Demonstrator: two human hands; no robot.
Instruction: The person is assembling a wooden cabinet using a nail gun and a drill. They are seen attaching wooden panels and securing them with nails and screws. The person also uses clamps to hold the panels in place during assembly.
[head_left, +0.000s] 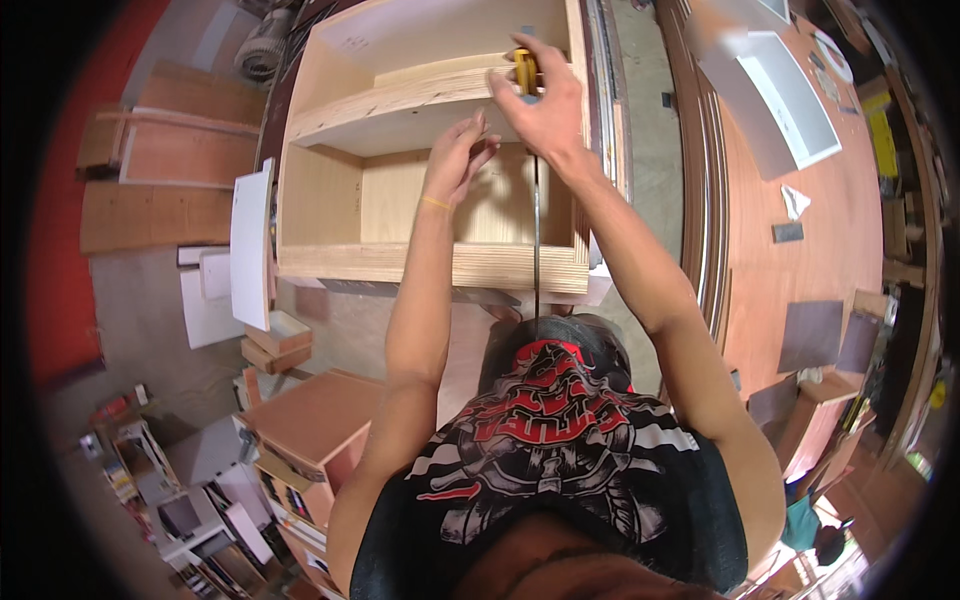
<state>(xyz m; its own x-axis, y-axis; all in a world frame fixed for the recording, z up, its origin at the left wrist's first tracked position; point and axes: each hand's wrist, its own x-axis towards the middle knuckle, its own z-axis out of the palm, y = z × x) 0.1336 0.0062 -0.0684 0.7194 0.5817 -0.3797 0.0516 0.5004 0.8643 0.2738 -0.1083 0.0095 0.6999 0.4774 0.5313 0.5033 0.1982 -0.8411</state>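
A yellow and black tape measure sits between the thumb and fingers of my right hand, above the right side of a pale plywood cabinet carcass. A thin dark strip runs from below that hand, over the cabinet's near edge, to my waist; whether it is the tape's blade I cannot tell. My left hand hovers over the cabinet's middle near the divider, thumb up and fingers loosely bent. Nothing shows in it, and a yellow band circles its wrist.
Left of the cabinet a white panel stands against its side, near brown boards. A long wooden worktop on the right holds a white tray-like box and a dark block. Another person is at lower right.
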